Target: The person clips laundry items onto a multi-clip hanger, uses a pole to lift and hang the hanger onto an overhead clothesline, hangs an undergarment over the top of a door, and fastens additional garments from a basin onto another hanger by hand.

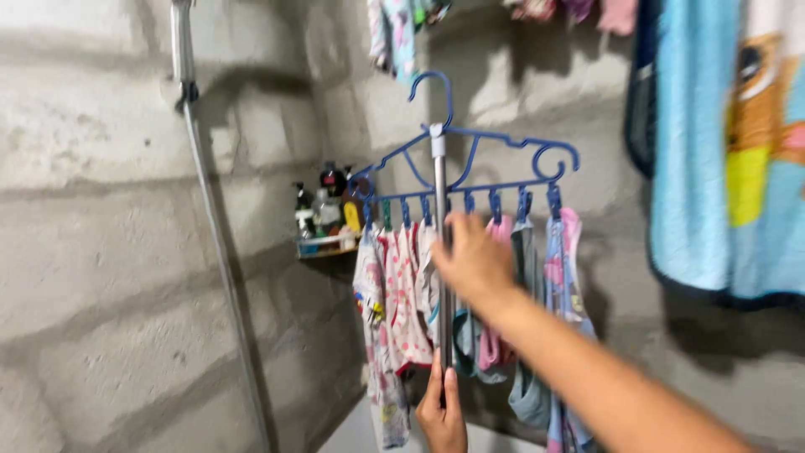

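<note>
A slim metal pole (441, 252), smooth and grey with a pale plastic tip, is held upright by both hands. The left hand (443, 411) is wrapped around its lower end, thumb laid flat along the shaft. The right hand (474, 258) is closed around the pole higher up, fingers curled behind it, the forearm stretched in from the lower right.

Just above the right hand, a blue plastic hanger (470, 164) with a curved hook and looping arms is carried on the pole's tip. A row of small blue clips (495, 204) is set along its bottom bar. Small soft garments (402, 302) are pinned under the clips, to either side of the right hand: white cloth with pink dots, pink, grey and pale blue pieces.

To the left of the hands, a rough grey block wall (101, 252), a thin pipe (214, 235) and a little corner shelf of bottles (323, 218) are seen. To the right, a fluffy blue towel (721, 151) is hung.
</note>
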